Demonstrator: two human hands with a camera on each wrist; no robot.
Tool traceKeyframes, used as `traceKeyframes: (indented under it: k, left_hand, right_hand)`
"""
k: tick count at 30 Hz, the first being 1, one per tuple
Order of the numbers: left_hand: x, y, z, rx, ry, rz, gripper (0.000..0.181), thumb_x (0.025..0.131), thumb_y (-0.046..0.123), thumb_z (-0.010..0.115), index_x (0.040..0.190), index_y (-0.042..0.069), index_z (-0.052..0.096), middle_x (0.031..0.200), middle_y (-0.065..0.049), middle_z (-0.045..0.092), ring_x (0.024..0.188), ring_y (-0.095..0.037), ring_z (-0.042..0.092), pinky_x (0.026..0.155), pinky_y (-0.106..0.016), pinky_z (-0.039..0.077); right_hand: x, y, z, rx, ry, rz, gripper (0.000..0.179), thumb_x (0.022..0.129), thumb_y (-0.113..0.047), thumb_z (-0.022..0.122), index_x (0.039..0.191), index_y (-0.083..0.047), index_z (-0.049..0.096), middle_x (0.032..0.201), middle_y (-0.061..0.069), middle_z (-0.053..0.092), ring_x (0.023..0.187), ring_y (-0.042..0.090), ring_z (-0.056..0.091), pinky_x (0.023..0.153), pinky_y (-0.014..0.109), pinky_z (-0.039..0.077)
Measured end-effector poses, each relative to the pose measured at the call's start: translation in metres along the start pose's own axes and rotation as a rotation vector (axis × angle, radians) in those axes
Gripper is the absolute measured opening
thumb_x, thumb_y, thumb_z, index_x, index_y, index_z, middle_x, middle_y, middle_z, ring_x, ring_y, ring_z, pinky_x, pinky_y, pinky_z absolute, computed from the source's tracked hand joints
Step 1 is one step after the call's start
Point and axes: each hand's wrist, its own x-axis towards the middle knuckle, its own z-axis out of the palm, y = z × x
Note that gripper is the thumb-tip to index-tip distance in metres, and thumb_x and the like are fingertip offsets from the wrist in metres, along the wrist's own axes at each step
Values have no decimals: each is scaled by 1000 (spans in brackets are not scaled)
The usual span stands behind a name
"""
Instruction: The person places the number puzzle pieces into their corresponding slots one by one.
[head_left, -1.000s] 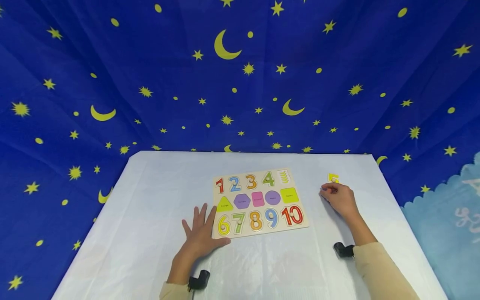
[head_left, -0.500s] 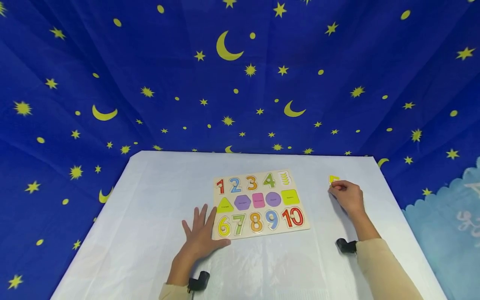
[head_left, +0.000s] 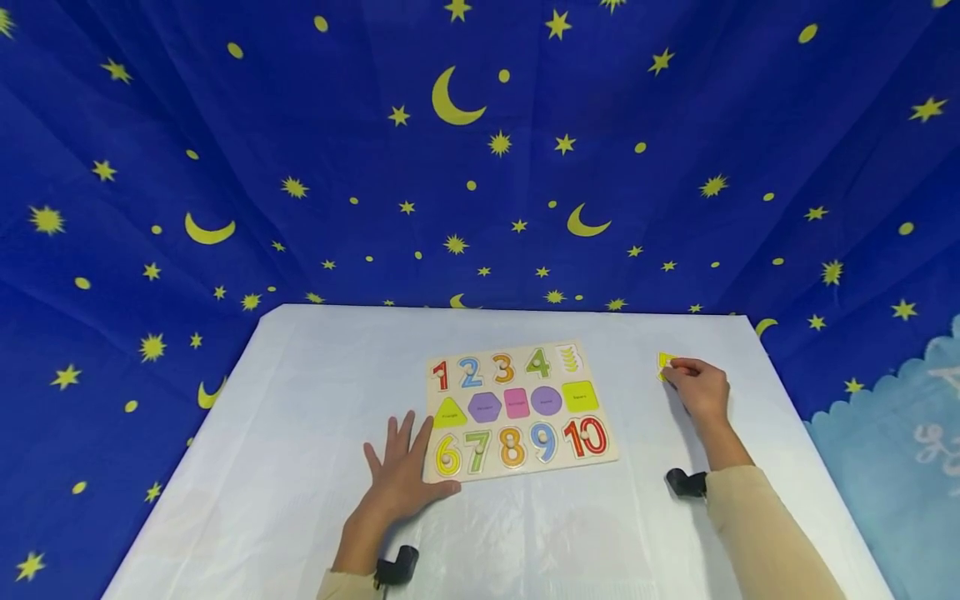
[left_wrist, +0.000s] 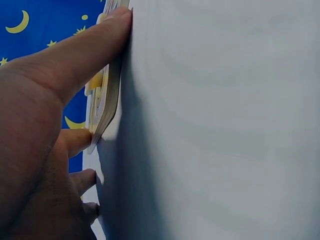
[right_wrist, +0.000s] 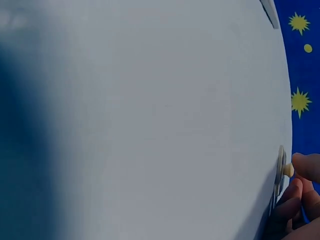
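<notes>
A wooden number puzzle board (head_left: pixel 495 469) lies on the white table, with knobbed numbers in two rows and printed coloured shapes between them. My left hand (head_left: pixel 401 479) rests spread at its near left corner; the thumb (left_wrist: pixel 95 50) lies along the front edge in the left wrist view, and a fingertip touches the side. To the right of the board, my right hand (head_left: pixel 701 390) pinches the small knob (right_wrist: pixel 288 170) of a yellow number 5 puzzle piece (head_left: pixel 663 360). Fingers partly cover that piece. The top right recess (head_left: pixel 570 358) of the board shows a yellow printed pattern.
The white table (head_left: pixel 300 375) ends at a blue star-and-moon cloth (head_left: pixel 375 167) behind and at the sides. A light blue panel (head_left: pixel 892 433) hangs at the far right. Black wrist cameras (head_left: pixel 397 567) stick out from both forearms.
My right hand has moved slightly right onto the yellow 5, and its fingers have closed on the knob. The left hand and the board have stayed in place.
</notes>
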Motion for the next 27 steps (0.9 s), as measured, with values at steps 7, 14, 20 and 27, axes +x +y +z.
traceKeyframes:
  k: [7,14,20,27]
  left_hand:
    - [3,0,0,5,3,-4,114,66,61,78,154,17,22,160,-14,7,143,-38,-9,100,-71,-12]
    - [1,-2,2,-5,-11,-10,114,66,60,78,154,17,22,160,-15,6,143,-39,-10,99,-72,-12]
    - [-1,-3,2,1,-10,-4,113,66,61,77,154,15,23,159,-16,6,143,-40,-9,99,-72,-12]
    - [-1,-1,1,-1,-4,18,111,68,61,76,154,13,23,159,-17,7,143,-41,-7,99,-73,-12]
  right_hand:
    - [2,-1,0,-3,10,41,37,88,-25,69,118,-3,68,100,10,64,83,15,54,53,15,41]
    - [0,2,2,-50,-9,36,40,89,-26,66,120,-2,66,104,15,64,90,22,53,61,22,41]
    - [1,0,4,-76,-12,10,38,89,-24,67,118,0,67,109,18,65,96,28,56,68,27,42]
    - [0,3,-2,-76,-31,-15,38,91,-26,66,118,1,67,115,20,63,101,30,56,64,22,41]
